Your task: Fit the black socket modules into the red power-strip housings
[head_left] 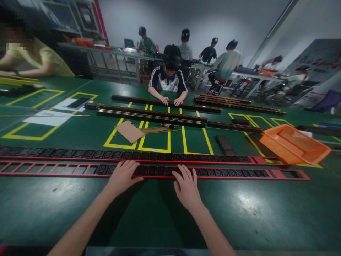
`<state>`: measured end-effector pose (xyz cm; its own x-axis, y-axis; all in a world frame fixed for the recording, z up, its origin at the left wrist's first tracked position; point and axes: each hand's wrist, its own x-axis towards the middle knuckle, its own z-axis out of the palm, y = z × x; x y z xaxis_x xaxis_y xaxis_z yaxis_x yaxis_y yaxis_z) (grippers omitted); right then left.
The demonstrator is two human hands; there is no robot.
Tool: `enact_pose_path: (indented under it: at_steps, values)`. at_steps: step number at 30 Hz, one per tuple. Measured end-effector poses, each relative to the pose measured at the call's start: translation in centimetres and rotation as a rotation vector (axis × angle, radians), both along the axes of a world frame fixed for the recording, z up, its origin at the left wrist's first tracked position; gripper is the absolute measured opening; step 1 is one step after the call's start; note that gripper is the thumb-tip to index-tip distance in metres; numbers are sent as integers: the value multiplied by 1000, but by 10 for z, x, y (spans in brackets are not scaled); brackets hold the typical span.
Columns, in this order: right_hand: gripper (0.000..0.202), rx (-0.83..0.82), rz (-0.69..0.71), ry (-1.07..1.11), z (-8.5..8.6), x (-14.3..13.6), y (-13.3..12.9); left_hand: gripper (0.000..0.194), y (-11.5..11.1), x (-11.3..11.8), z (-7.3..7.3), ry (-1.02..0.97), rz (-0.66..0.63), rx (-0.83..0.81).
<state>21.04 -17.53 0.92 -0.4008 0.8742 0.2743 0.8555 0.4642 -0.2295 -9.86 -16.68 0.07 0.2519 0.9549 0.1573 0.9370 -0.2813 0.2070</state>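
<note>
A long red strip frame [279, 173] lies across the green table in front of me. Black socket-like inserts [160, 171] fill its middle and right part, while several openings at its left end hold none. My left hand [123, 178] rests over the inserts left of centre, fingers forward and thumb apart. Further right, my right hand [187, 185] touches the same strip with its fingers spread. Neither hand visibly holds anything. Just behind runs a second red strip frame [262, 160], parallel to the first and lined with similar black inserts.
An orange bin [295, 144] stands tilted at the right, by the strips' ends. Cardboard [129, 131] and long dark rails [151, 117] lie beyond. Opposite sits a co-worker [170, 76], hands on another dark rail. White papers [48, 118] lie at the left.
</note>
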Motion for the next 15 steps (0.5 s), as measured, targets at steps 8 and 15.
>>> enact_pose_path:
  at_steps: [8,15]
  values:
    - [43,176,-172,33,-34,31,-10,45,6,68,-2,-67,-30,51]
    - [55,197,-145,41,-35,27,-12,50,5,68,-6,-32,-19,59]
